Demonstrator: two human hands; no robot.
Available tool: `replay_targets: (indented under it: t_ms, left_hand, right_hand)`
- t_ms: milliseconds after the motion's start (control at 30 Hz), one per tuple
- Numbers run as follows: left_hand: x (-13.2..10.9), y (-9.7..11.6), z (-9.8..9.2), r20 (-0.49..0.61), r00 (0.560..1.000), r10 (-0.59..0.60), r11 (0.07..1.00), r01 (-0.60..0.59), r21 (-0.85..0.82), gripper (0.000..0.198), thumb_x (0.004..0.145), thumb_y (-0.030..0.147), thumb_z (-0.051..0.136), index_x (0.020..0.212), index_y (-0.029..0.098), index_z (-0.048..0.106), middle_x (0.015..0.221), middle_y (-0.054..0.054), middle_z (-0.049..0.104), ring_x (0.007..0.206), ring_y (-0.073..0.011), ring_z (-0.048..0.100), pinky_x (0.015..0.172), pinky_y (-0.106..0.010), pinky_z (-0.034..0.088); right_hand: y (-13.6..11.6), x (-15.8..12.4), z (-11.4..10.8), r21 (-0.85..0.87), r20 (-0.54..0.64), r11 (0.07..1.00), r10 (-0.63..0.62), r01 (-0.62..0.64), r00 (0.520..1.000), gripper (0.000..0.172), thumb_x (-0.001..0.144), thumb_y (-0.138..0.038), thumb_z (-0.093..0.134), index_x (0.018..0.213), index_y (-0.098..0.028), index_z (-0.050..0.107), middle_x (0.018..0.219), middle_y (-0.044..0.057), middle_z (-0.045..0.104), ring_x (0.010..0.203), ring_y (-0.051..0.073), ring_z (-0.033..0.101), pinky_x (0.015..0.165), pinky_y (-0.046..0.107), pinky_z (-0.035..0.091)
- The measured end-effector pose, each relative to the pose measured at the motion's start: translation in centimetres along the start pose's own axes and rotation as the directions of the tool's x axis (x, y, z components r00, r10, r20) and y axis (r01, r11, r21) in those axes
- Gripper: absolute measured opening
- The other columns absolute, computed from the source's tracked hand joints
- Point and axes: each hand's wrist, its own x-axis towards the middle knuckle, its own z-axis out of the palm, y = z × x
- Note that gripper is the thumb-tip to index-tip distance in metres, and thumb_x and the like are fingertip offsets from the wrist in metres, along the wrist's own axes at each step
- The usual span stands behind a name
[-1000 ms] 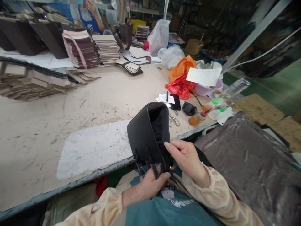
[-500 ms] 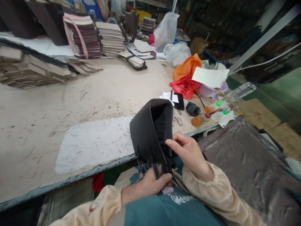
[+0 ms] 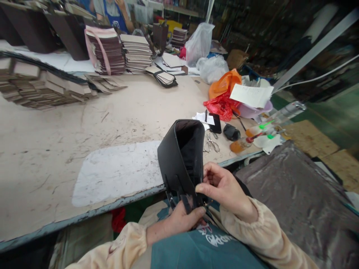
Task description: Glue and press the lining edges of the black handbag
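A black handbag [image 3: 174, 153] leans against the table's front edge at my lap, tilted, with its mouth turned toward me and its dark lining showing. My left hand [image 3: 183, 220] is closed around the handle straps at the bag's lower end. My right hand [image 3: 223, 186] pinches the bag's right rim, thumb on the inner side and fingers outside. Part of the bag's lower end is hidden behind my hands. A pair of scissors [image 3: 212, 145] lies on the table just beyond the bag.
Stacked brown panels [image 3: 105, 52] and pale boards [image 3: 137, 54] stand at the back; loose pieces [image 3: 42, 84] pile at the left. Bottles of orange liquid [image 3: 238, 145], a phone [image 3: 215, 124] and plastic bags [image 3: 224, 84] lie right. A person [image 3: 113, 15] sits beyond the table.
My right hand has slid slightly down along the bag's rim, its fingers more curled. The bag has tilted a little; my left hand keeps its hold. The view has shifted slightly.
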Motion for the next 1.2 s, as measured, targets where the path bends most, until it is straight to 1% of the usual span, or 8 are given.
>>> replay_targets:
  t_ms: [100,300,433,533,667,867,1067,1200]
  left_hand:
    - [0.1,-0.4,0.1,0.015,0.998,-0.069,0.997,0.069,-0.044,0.054,0.063,0.064,0.069,0.088,0.018,0.054,0.059,0.002,0.057,0.049,-0.0106,0.051,0.050,-0.024,0.040]
    - [0.4,-0.7,0.0,0.040,0.997,-0.070,0.996,0.071,-0.045,0.056,0.066,0.065,0.067,0.087,0.016,0.050,0.057,0.002,0.055,0.047,-0.0078,0.045,0.048,-0.022,0.034]
    - [0.5,-0.8,-0.1,0.047,0.998,-0.051,0.999,0.052,-0.015,0.058,0.067,0.066,0.065,0.090,0.015,0.049,0.054,0.004,0.050,0.045,-0.0064,0.041,0.047,-0.021,0.032]
    - [0.5,-1.0,-0.1,0.044,0.997,-0.060,0.998,0.059,0.038,0.059,0.068,0.066,0.064,0.094,0.014,0.050,0.057,0.003,0.051,0.048,-0.0073,0.044,0.047,-0.021,0.033]
    - [0.5,-1.0,-0.2,0.050,0.997,-0.057,0.995,0.053,0.082,0.061,0.068,0.068,0.063,0.096,0.015,0.052,0.063,0.002,0.053,0.051,-0.0078,0.046,0.049,-0.021,0.037]
    - [0.5,-0.3,-0.4,0.107,0.994,-0.029,0.978,0.006,0.210,0.051,0.075,0.063,0.058,0.091,0.015,0.054,0.068,0.000,0.055,0.056,-0.0107,0.049,0.053,-0.024,0.041]
    - [0.5,0.4,-0.7,0.144,0.989,0.018,0.904,-0.077,0.420,0.045,0.081,0.055,0.054,0.096,0.013,0.059,0.084,-0.007,0.061,0.073,-0.0167,0.055,0.072,-0.031,0.049]
    - [0.7,0.3,-0.8,0.194,0.981,0.023,0.852,-0.121,0.509,0.040,0.086,0.049,0.047,0.094,0.012,0.061,0.084,-0.007,0.063,0.075,-0.0173,0.056,0.074,-0.030,0.049]
  right_hand:
    - [0.1,-0.4,0.3,-0.059,0.046,0.997,-0.051,0.053,0.998,0.028,0.064,-0.022,0.076,0.077,-0.019,0.051,0.072,-0.003,0.052,0.063,0.009,0.049,0.058,0.021,0.044]
    - [1.3,-1.2,0.3,-0.084,0.009,0.982,-0.170,0.170,0.985,0.010,0.079,-0.023,0.064,0.084,-0.018,0.056,0.075,-0.001,0.058,0.067,0.011,0.055,0.061,0.022,0.047]
    - [1.2,-1.4,-0.1,-0.120,-0.006,0.974,-0.194,0.191,0.981,0.006,0.084,-0.023,0.058,0.086,-0.018,0.059,0.075,0.000,0.059,0.066,0.011,0.055,0.061,0.021,0.046]
    - [1.0,-1.5,-0.4,-0.133,-0.057,0.975,-0.184,0.176,0.981,0.009,0.087,-0.024,0.054,0.087,-0.017,0.060,0.074,0.000,0.060,0.065,0.011,0.056,0.060,0.021,0.046]
    - [0.9,-1.4,-0.6,-0.182,-0.087,0.974,-0.152,0.135,0.985,0.011,0.085,-0.025,0.054,0.082,-0.017,0.061,0.068,0.000,0.059,0.061,0.012,0.055,0.057,0.022,0.045]
    - [0.3,-1.3,-1.4,-0.185,-0.052,0.982,-0.048,0.037,0.998,0.014,0.082,-0.024,0.053,0.076,-0.015,0.061,0.062,-0.001,0.057,0.058,0.013,0.055,0.055,0.023,0.044]
    - [-0.2,-1.4,-2.5,-0.235,-0.037,0.967,0.095,-0.101,0.995,0.013,0.077,-0.021,0.052,0.067,-0.016,0.058,0.058,-0.002,0.055,0.057,0.013,0.056,0.053,0.023,0.041]
    - [-0.2,-1.6,-2.8,-0.277,-0.059,0.942,0.179,-0.188,0.982,0.016,0.077,-0.022,0.050,0.063,-0.017,0.056,0.055,-0.002,0.055,0.054,0.013,0.057,0.051,0.022,0.039]
